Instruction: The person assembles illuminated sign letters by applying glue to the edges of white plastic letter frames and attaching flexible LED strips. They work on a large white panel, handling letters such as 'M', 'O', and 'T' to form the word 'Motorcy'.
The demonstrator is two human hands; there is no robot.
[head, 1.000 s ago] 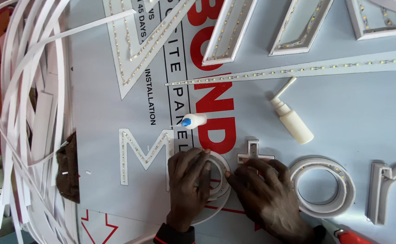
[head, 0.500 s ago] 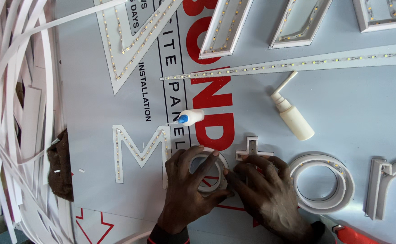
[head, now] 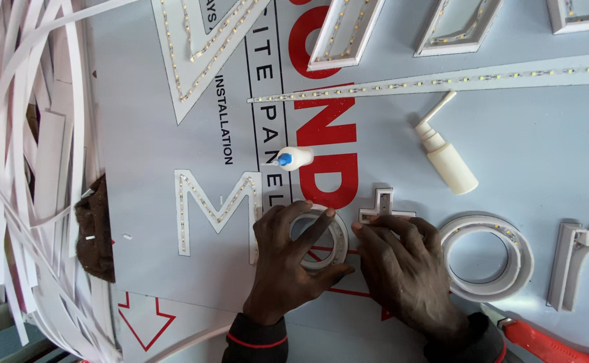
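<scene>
Since a moment ago both hands have spread their fingers around the white ring letter (head: 321, 236), pressing it flat where before they covered it. Far left of the hands lies a tangle of thin white plastic strips (head: 32, 168). The left hand (head: 287, 265) is splayed wide over the ring's rim. The right hand (head: 405, 269), fingers narrow, touches the ring and a small cross-shaped letter (head: 383, 205). Above sits a little glue bottle (head: 293, 158).

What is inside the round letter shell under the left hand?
Inside the round letter shell the grey-blue panel shows through, with a bit of red print. The left hand has fingers lying across the ring, the right hand presses its right edge, so the inner wall is mostly covered.
</scene>
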